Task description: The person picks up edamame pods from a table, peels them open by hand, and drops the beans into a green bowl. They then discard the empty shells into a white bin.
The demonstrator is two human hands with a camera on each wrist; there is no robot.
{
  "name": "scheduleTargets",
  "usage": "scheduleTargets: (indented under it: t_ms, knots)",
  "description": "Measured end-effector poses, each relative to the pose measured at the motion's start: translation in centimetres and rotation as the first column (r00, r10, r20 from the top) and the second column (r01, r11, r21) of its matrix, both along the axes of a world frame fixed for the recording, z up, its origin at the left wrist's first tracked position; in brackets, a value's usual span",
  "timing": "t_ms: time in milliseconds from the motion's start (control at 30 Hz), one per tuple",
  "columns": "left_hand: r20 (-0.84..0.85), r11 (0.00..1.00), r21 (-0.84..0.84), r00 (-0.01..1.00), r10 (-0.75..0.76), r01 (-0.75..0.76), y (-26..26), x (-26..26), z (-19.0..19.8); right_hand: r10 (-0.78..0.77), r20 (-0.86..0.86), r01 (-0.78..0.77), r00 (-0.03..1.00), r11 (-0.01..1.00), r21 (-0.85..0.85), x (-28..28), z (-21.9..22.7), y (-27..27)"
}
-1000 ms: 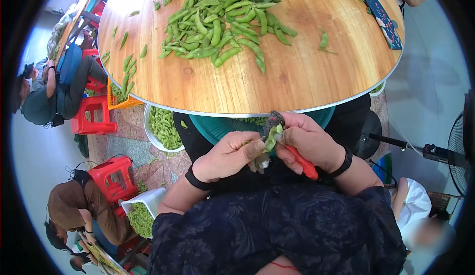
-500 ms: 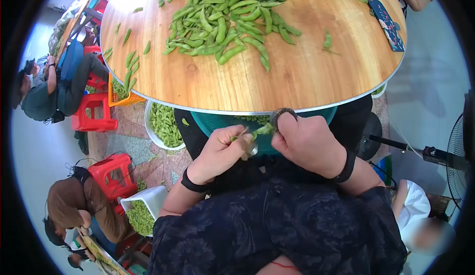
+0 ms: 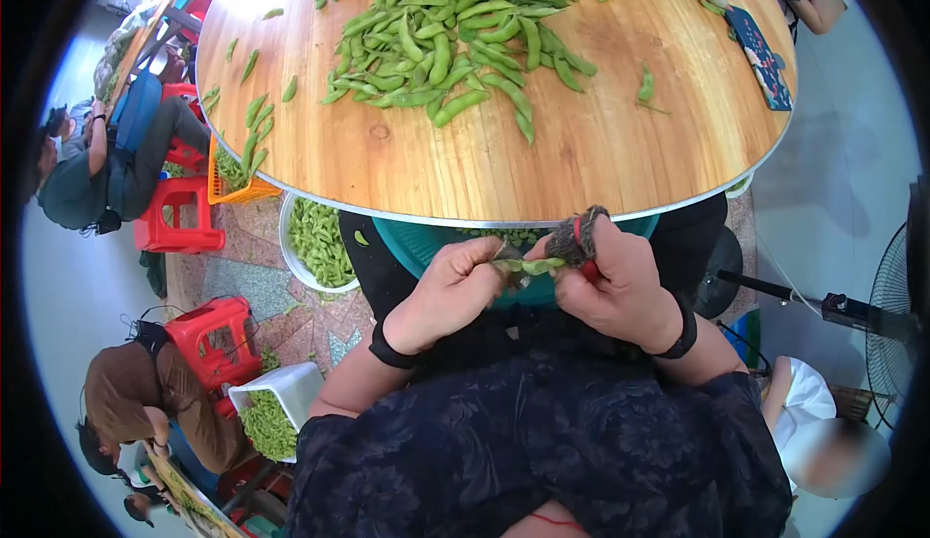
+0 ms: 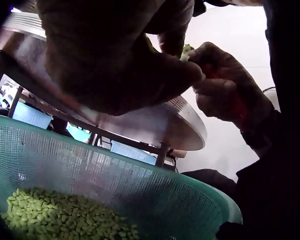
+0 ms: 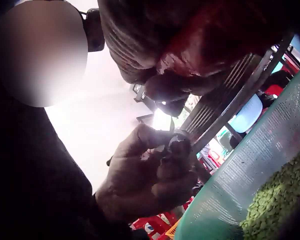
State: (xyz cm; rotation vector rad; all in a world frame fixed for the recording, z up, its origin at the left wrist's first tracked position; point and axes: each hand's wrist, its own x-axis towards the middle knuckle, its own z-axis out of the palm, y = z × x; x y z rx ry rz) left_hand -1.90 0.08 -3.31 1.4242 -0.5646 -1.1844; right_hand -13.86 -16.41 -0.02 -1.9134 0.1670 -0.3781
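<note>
Just past the table's front edge, a green soybean pod (image 3: 539, 267) stretches between both hands. My left hand (image 3: 448, 291) pinches one end of it between thumb and fingers. The right hand (image 3: 628, 286) grips the pod's other end, with a dark wrap and red band (image 3: 577, 234) around a finger. A smooth red object (image 5: 195, 42) lies in the right palm, mostly covered by the fingers. Below the hands is a teal mesh basket (image 4: 140, 192), holding many shelled green beans (image 4: 65, 215).
A heap of soybean pods (image 3: 441, 49) covers the back of the round wooden table (image 3: 387, 175). A dark patterned phone case (image 3: 759, 59) lies at its right edge. A white tub of pods (image 3: 284, 238), an orange crate (image 3: 218, 187) and red stools (image 3: 179, 214) stand left; a fan (image 3: 886, 315) stands right.
The hands drew apart with green pieces between them, then came closer again. The pod now lies level between them. The red object in the right hand has become mostly hidden in the head view.
</note>
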Motion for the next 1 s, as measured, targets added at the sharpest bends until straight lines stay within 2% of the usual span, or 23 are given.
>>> scheduleTargets:
  t_ms: [33, 67, 100, 233, 300, 333, 367, 400, 467, 500, 533, 567, 600, 633, 667, 700, 733, 800, 833, 867, 900, 933, 1000]
  knots:
    - [0.0, 1.0, -0.001, 1.0, -0.001, 0.001, 0.0, 0.0, -0.1, 0.046, -0.009, -0.047, 0.999, 0.996, -0.073, -0.2, -0.5, -0.2]
    - [-0.1, 1.0, 0.004, 0.995, 0.002, -0.002, 0.0, 0.0, -0.2, 0.092, -0.02, -0.094, 0.996, 0.985, -0.144, -0.3, -0.8, -0.3]
    - [-0.198, 1.0, 0.01, 0.98, 0.006, -0.004, -0.1, -0.1, -0.2, 0.092, -0.02, -0.094, 0.996, 0.985, -0.145, -0.3, -0.9, -0.3]
    - [-0.233, 0.999, -0.043, 0.972, 0.02, -0.031, -0.5, -0.6, -0.2, 0.08, -0.016, -0.081, 0.997, 0.984, -0.156, -0.2, -0.7, -0.6]
    - [-0.047, 0.997, -0.08, 0.999, 0.004, -0.007, -0.6, -0.6, -0.6, 0.045, -0.007, -0.046, 0.999, 0.989, -0.138, -0.3, -0.3, -0.9]
    - [-0.046, 0.996, -0.085, 0.999, 0.0, -0.004, -0.7, -0.6, -0.5, 0.013, -0.07, -0.016, 0.997, 0.999, -0.043, -0.5, -0.1, -1.2]
    - [-0.104, 0.997, -0.079, 0.995, -0.007, -0.001, -0.7, -0.7, -0.1, -0.014, -0.135, 0.021, 0.991, 0.999, 0.049, -0.6, 0.0, -1.4]
    - [-0.161, 0.997, -0.074, 0.987, -0.014, 0.002, -0.9, -0.8, 0.4, -0.019, -0.136, 0.025, 0.991, 0.999, 0.044, -0.5, 0.0, -1.4]
    - [-0.177, 0.997, -0.077, 0.984, -0.02, 0.006, -0.9, -0.7, 1.1, -0.046, -0.011, 0.047, 0.999, 0.998, 0.049, -0.2, 0.0, -1.3]
    - [-0.192, 0.997, -0.074, 0.981, -0.019, 0.005, -0.7, -0.7, 1.3, -0.046, -0.013, 0.047, 0.999, 0.998, 0.049, -0.3, -0.1, -1.2]
    - [-0.193, 0.997, -0.073, 0.981, -0.018, 0.004, -0.6, -0.8, 1.1, -0.035, 0.033, 0.037, 0.999, 0.998, -0.045, -0.3, -0.4, -1.2]
    - [0.006, 0.996, -0.079, 0.999, -0.042, 0.043, -0.5, -0.8, 0.7, -0.019, 0.079, 0.03, 0.997, 0.99, -0.139, -0.3, -0.5, -1.1]
    - [0.204, 0.994, -0.075, 0.977, -0.065, 0.082, -0.5, -0.8, 0.8, -0.018, 0.077, 0.029, 0.997, 0.99, -0.136, -0.4, -0.6, -1.1]
    - [0.202, 0.994, -0.072, 0.977, -0.065, 0.081, -0.5, -0.9, 1.2, 0.037, 0.066, -0.023, 0.997, 0.98, -0.199, -0.5, -0.7, -1.0]
    - [0.313, 0.992, -0.05, 0.945, -0.094, 0.115, -0.5, -0.9, 1.9, 0.092, 0.052, -0.075, 0.994, 0.962, -0.261, -0.7, -0.7, -0.9]
    - [0.419, 0.989, -0.024, 0.899, -0.124, 0.147, -0.6, -0.9, 2.3, 0.115, 0.017, -0.107, 0.993, 0.96, -0.257, -0.7, -0.5, -0.6]
    - [0.417, 0.989, -0.021, 0.901, -0.124, 0.145, -0.6, -0.8, 2.3, 0.117, 0.015, -0.109, 0.993, 0.961, -0.254, -0.7, -0.6, -0.6]
    - [0.505, 0.96, -0.021, 0.831, -0.231, 0.279, -0.4, -0.2, 2.1, 0.21, 0.013, -0.202, 0.978, 0.954, -0.219, -0.7, -1.0, -0.8]
    - [0.504, 0.96, -0.019, 0.832, -0.231, 0.278, -0.3, 0.0, 1.9, 0.211, 0.012, -0.203, 0.977, 0.955, -0.218, -0.8, -0.9, -0.9]
    - [0.509, 0.938, -0.086, 0.824, -0.249, 0.337, -0.2, 0.3, 1.6, 0.256, -0.062, -0.252, 0.965, 0.965, 0.071, -0.8, -0.5, -1.0]
    - [0.518, 0.907, -0.153, 0.813, -0.265, 0.393, -0.1, 0.4, 1.4, 0.318, -0.118, -0.259, 0.941, 0.898, 0.355, -0.8, -0.1, -1.1]
    - [0.517, 0.907, -0.153, 0.814, -0.265, 0.393, 0.0, 0.4, 1.6, 0.318, -0.119, -0.259, 0.941, 0.898, 0.355, -0.7, 0.6, -1.2]
    - [0.346, 0.913, -0.219, 0.902, -0.256, 0.343, 0.0, 0.2, 2.1, 0.34, -0.147, -0.218, 0.929, 0.823, 0.525, -0.5, 1.9, -1.5]
